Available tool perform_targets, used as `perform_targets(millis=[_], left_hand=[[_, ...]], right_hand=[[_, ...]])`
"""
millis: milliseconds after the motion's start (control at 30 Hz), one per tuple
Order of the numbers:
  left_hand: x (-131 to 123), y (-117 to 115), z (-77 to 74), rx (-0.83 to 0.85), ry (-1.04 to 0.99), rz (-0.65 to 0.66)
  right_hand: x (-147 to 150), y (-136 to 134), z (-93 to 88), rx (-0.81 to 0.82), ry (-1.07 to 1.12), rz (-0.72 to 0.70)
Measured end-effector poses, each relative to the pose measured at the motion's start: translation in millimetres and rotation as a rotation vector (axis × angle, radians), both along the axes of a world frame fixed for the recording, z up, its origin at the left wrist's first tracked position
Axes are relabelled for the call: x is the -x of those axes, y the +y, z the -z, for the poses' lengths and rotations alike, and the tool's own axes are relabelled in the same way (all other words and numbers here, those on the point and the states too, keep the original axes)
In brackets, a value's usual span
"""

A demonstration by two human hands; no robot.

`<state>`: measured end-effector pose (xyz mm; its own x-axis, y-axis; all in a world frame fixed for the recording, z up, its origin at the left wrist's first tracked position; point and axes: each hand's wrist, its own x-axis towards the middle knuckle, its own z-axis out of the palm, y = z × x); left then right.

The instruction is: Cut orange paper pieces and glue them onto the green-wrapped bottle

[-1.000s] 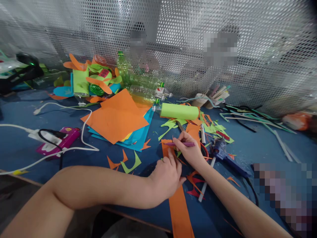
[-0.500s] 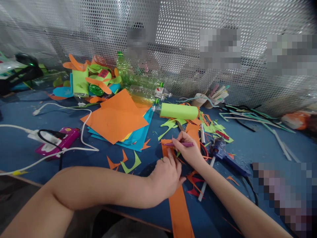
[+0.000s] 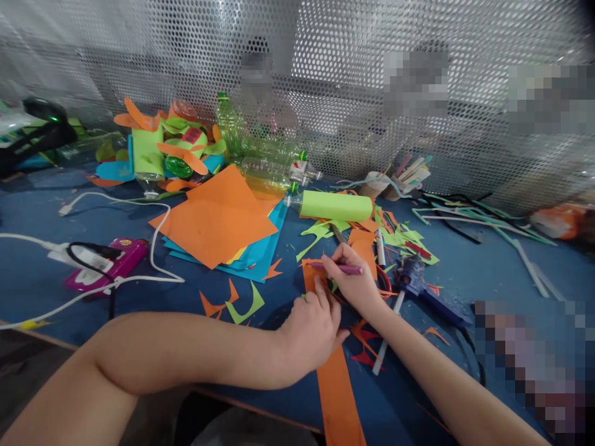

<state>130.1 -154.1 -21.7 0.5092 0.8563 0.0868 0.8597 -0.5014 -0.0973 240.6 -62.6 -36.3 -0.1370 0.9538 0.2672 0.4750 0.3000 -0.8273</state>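
Observation:
A long orange paper strip [image 3: 341, 396] runs from the table's front edge up under my hands. My left hand [image 3: 312, 328] lies on it with the fingers stretched out, pressing it to the blue table. Pinched in my right hand [image 3: 351, 282] is a purple pen [image 3: 349, 269], its tip over the strip's far end. Beyond my hands lies a bottle wrapped in light green paper [image 3: 336, 205]. Beside my right wrist, a blue glue gun [image 3: 430, 294] rests on the table.
Orange and blue paper sheets [image 3: 218, 217] are stacked to the left. A magenta power strip [image 3: 125, 260] with white cables lies farther left. Green plastic bottles [image 3: 267, 152] and paper-covered bottles [image 3: 149, 148] line the back, before a perforated metal screen [image 3: 344, 68]. Green scraps [image 3: 404, 232] surround the work.
The camera view has shifted very slightly. Both hands, the pen and the orange strip stay in nearly the same place.

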Motion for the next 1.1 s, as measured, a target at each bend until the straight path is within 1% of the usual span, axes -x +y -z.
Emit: perform_targets(millis=[100, 500, 733, 933, 1100], left_hand=[[0, 1, 1.0, -0.006, 0.005, 0.001], [0, 0, -2.4, -0.001, 0.02, 0.002], [-1, 0, -1.1, -0.012, 0.018, -0.01], [0, -1, -2.2, -0.01, 0.027, -0.007], [0, -1, -2.8, -0.017, 0.034, -0.005]], right_hand=[[1, -1, -2.3, -0.035, -0.013, 0.017], [-4, -4, -6.4, -0.075, -0.032, 0.137], [-8, -3, -7.6, -0.093, -0.019, 0.133], [-9, -4, -9.7, -0.075, -0.02, 0.169], [-9, -6, -11.0, -0.03, 0.076, 0.136]])
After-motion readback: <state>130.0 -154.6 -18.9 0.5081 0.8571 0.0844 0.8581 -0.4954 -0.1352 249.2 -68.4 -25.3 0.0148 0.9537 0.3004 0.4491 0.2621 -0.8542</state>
